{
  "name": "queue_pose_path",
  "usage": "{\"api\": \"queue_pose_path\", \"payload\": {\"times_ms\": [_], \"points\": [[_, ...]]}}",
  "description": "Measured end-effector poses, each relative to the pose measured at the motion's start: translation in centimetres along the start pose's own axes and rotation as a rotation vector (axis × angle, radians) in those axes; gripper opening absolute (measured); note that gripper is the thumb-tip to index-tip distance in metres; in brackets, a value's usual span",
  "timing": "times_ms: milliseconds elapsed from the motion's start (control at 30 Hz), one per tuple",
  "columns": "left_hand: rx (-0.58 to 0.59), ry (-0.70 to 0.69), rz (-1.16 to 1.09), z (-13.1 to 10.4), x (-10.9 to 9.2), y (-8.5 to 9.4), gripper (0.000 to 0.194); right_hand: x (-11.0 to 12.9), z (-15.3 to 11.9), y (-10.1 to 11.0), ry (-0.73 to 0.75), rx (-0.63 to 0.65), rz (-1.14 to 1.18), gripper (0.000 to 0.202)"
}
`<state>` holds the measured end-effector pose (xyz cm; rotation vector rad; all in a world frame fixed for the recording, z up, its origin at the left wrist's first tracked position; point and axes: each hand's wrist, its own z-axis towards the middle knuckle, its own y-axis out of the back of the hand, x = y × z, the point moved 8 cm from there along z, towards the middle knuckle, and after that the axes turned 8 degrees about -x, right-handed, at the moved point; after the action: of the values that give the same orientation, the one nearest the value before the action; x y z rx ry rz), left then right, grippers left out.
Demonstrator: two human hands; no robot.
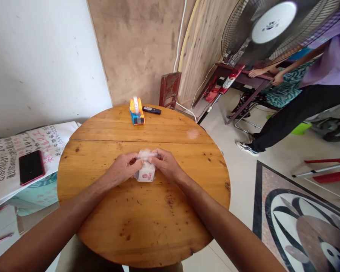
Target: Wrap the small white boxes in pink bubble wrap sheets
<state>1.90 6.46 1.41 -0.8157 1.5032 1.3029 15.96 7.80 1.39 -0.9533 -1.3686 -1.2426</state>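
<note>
A small white box (146,174) with a pinkish-red print stands near the middle of the round wooden table (102,223). Clear plastic wrap (146,154) lies over its top and shows around its sides. My left hand (126,165) pinches the wrap at the box's left, thumb and fingers closed. From the other side, my right hand (166,163) grips the wrap in the same way, with its thumb close to the left one. Part of the box's upper face is hidden by both thumbs.
Toward the table's far edge are an orange and blue tape dispenser (137,111) and a dark handheld device (152,110). A phone (31,167) lies on printed sacks at left. A standing fan (266,30) and a person in purple (325,64) are at right.
</note>
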Motion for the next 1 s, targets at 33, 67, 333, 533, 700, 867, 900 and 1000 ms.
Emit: {"api": "queue_pose_path", "payload": {"times_ms": [33, 67, 333, 533, 700, 867, 900, 1000], "points": [[-0.026, -0.012, 0.046, 0.2, 0.0, 0.3, 0.026, -0.5, 0.2, -0.2, -0.060, 0.008, 0.074, 0.022], [-0.052, -0.030, 0.094, 0.3, -0.1, 0.6, 0.027, -0.7, 0.2, -0.3, -0.096, 0.017, 0.128, 0.027], [-0.106, -0.080, 0.152, 1.0, 0.5, 1.2, 0.024, 0.6, -1.8, -1.5, -0.116, 0.161, 0.220, 0.069], [-0.135, -0.008, -0.233, 1.3, 0.6, 1.1, 0.027, -0.4, -1.3, -1.6, -0.156, 0.117, 0.168, 0.077], [-0.189, 0.090, -0.336, 1.6, 1.0, 1.1, 0.028, -0.8, -1.2, -1.6, -0.172, 0.068, 0.146, 0.079], [-0.159, 0.133, -0.329, 1.6, 1.4, 0.6, 0.034, -1.5, -1.0, -1.7, -0.162, 0.026, 0.051, 0.074], [-0.155, 0.132, -0.319, 1.6, 1.4, 0.6, 0.034, -1.6, -0.9, -1.7, -0.150, 0.021, 0.024, 0.074], [-0.139, 0.121, -0.282, 1.6, 1.1, 0.9, 0.033, -1.7, -0.7, -1.4, -0.107, -0.019, -0.042, 0.074]]}}
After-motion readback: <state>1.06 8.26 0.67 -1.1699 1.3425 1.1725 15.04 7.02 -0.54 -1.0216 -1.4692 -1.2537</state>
